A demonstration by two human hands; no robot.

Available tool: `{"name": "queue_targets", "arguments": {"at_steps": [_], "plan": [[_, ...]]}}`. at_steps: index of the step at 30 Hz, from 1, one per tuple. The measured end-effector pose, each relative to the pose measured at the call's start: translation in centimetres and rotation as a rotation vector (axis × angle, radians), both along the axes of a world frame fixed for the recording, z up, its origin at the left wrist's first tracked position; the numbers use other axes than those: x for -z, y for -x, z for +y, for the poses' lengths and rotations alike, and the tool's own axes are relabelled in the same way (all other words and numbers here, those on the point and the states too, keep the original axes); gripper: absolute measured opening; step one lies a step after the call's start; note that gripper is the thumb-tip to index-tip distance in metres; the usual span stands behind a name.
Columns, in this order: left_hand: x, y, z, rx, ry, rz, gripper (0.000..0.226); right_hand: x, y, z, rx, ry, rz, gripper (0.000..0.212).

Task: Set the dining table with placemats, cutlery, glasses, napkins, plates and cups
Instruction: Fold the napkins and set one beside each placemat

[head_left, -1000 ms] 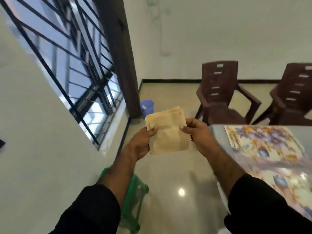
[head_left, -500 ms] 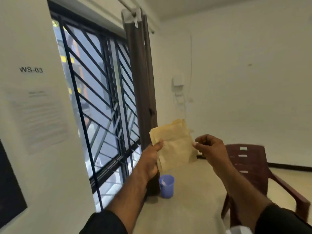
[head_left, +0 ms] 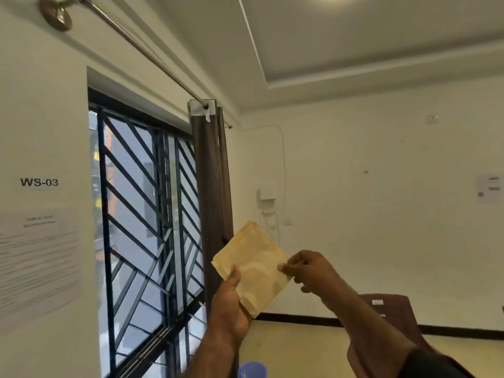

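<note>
**Napkins, folded stack — held up in both hands before the window**

Napkins point(head_left: 252, 264): tan, folded square, several layers showing at the upper edge; held in the air at centre, tilted, in front of the curtain and the white far wall.

Left to right:

- Paper notice point(head_left: 38, 257), left wall, text too blurred to read; above it a label reading "WS-03" point(head_left: 39, 182).
- Curtain rod point(head_left: 141, 54), metal, running from a round wall bracket at upper left down toward the curtain.
- Window point(head_left: 144, 236), dark frame with a diagonal bar grille, left of centre.
- Curtain point(head_left: 211, 186), brown, gathered at the right edge of the window.
- Left hand point(head_left: 230, 304): grips the near left corner of the napkins, thumb pressed on the front face, fingers behind.
- Blue container point(head_left: 252, 370), rim only, at the bottom edge below the napkins.
- White wall box point(head_left: 266, 190) with cable, far wall, above the napkins.
- Right hand point(head_left: 311, 271): fingers curled, thumb and fingertips pinching the right edge of the napkins.
- Chair point(head_left: 392, 312), dark brown plastic, backrest visible beyond the right forearm, near the far wall.
- Paper sheet point(head_left: 489, 189), far wall, right edge, unreadable.
</note>
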State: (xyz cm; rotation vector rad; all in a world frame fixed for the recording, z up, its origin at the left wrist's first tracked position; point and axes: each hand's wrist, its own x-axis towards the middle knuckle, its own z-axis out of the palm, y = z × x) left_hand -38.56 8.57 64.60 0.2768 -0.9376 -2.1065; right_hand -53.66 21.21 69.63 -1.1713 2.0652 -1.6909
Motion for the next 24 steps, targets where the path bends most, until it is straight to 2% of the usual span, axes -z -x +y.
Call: {"name": "queue_targets", "arguments": {"at_steps": [2,5,11,15,17,18,22,24], "plan": [[0.3,-0.6,-0.4,-0.006,-0.021,0.009,0.043,0.0,-0.7,-0.2,0.049,-0.028,-0.047,0.037],[0.4,-1.4,-0.8,-0.003,-0.061,0.038,0.040,0.2,-1.1,-0.3,0.000,-0.041,-0.128,0.034],[1.6,-2.8,-0.5,-0.013,-0.164,0.157,0.022,-1.1,-2.5,-0.8,0.019,0.050,-0.058,0.031],[2.7,-3.1,-0.1,-0.018,-0.224,0.178,0.020,-1.1,-2.8,-0.9,0.016,0.017,-0.016,0.024],[3.8,-2.8,0.1,-0.008,-0.252,0.185,0.029,-0.7,-2.8,-0.9,0.023,0.034,-0.040,0.018],[4.3,-2.5,0.2,-0.009,-0.263,0.183,0.034,-0.4,-3.0,-0.8,0.020,0.044,-0.073,0.019],[5.5,-2.5,1.2,0.023,-0.247,0.207,0.044,1.4,-3.6,-0.6,-0.072,-0.046,-0.270,0.051],[5.7,-2.7,1.7,0.061,-0.215,0.216,0.042,2.1,-3.9,-0.5,-0.167,-0.041,-0.394,0.049]]}}
